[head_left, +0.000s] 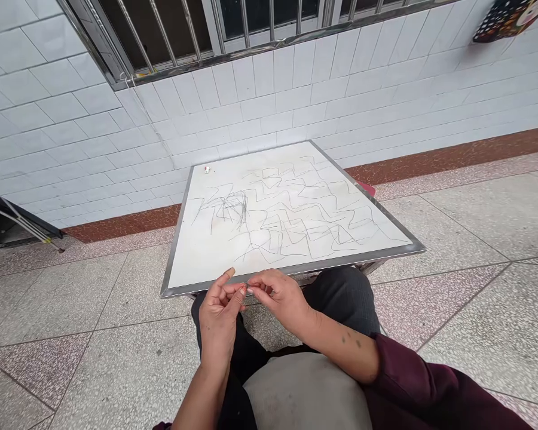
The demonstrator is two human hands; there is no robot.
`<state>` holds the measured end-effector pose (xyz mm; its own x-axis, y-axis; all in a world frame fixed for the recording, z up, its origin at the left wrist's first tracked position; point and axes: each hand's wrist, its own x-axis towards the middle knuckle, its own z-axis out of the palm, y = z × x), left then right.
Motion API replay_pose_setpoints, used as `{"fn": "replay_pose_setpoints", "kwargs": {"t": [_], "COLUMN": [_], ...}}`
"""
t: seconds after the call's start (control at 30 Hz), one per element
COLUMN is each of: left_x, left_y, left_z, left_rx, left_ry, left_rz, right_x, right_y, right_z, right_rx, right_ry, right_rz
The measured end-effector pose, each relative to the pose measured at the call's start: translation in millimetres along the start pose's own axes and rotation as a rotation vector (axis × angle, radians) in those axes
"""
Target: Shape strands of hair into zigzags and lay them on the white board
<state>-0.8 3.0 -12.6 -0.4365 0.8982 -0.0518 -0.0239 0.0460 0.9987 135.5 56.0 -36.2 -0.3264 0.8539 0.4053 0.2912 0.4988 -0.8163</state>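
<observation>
- We sit at the near edge of the low table (174,263), a white top in a metal frame, scribbled over with thin dark lines, and our hands meet just in front of that edge, above our knees.
- Our left hand (219,310) and right hand (280,297) come together fingertip to fingertip, and between them sits a tiny pale thing (249,289), pinched so close that we cannot tell what it is, nor which hand truly bears it.
- Both hands are curled into a fine pinch, thumbs against forefingers, the other fingers loosely bent; neither rests on the table.
- To do this well, we judge the grip should stay light and at the very fingertips, since so small a piece would slip or vanish under a hard squeeze.
- Bracing our forearms on our thighs would likely steady the fingers, and working over the tabletop rather than over the gap before it would be safer, for anything dropped here could fall to the speckled floor (116,370) and be hard to find.
- Far on the left of the tabletop lies a small whitish bit (207,169), well apart from our hands.
- Behind the table stands a white tiled wall (296,89) with a barred window (183,30) above it.
</observation>
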Motion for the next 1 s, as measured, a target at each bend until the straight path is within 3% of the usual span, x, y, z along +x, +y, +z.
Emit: {"fn": "replay_pose_setpoints", "kwargs": {"t": [0.33, 0.73, 1.0], "left_x": [0, 7, 14], "left_y": [0, 0, 1], "left_z": [2.1, -6.1, -6.8], "left_rx": [-0.094, -0.038, 0.025], "left_ry": [-0.002, -0.033, -0.075], "left_rz": [-0.022, -0.071, -0.125], "right_x": [-2, 3, 2], "right_y": [1, 11, 12], "right_z": [4, 1, 5], "right_rx": [0.011, -0.114, -0.175], "right_ry": [-0.011, 0.007, -0.015], "right_rz": [0.051, -0.400, -0.490]}}
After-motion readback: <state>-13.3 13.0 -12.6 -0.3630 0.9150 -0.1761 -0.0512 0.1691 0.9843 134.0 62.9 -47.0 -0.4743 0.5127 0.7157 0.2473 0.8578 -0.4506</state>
